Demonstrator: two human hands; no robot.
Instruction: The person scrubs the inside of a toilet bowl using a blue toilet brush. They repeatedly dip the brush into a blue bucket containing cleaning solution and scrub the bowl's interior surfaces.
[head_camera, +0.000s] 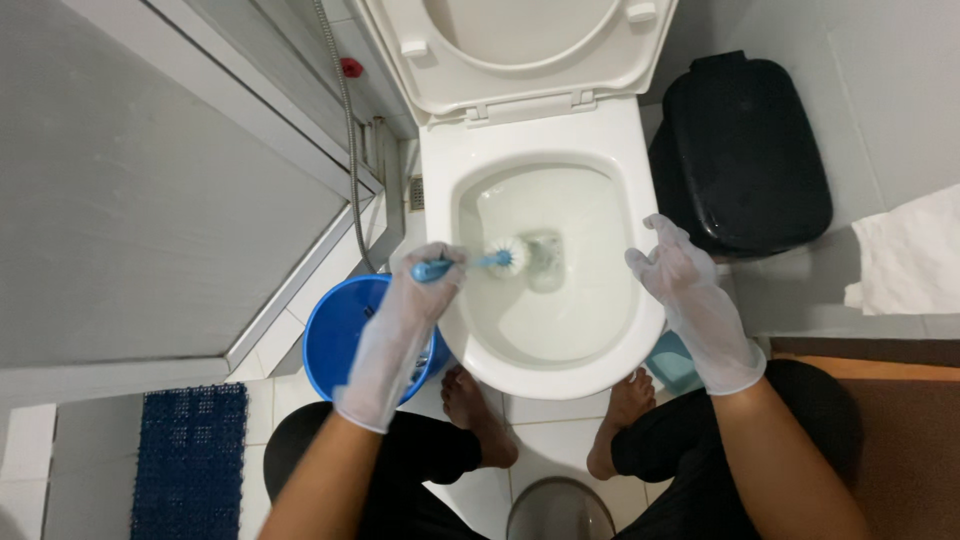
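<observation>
Left hand (425, 275) grips toilet brush (490, 260)

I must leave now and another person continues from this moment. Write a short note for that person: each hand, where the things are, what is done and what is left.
Left hand: gloved, closed on the blue handle of the toilet brush; its white head is down inside the toilet bowl, near the drain.
Right hand: gloved, open, holds nothing, hovers over the right rim of the bowl.
Around: seat and lid are up; blue bucket on the floor left of the bowl; black bin to the right.
Done: the brush is already in the bowl.
Left: how much is scrubbed cannot be judged; brush is not yet put away.
</observation>
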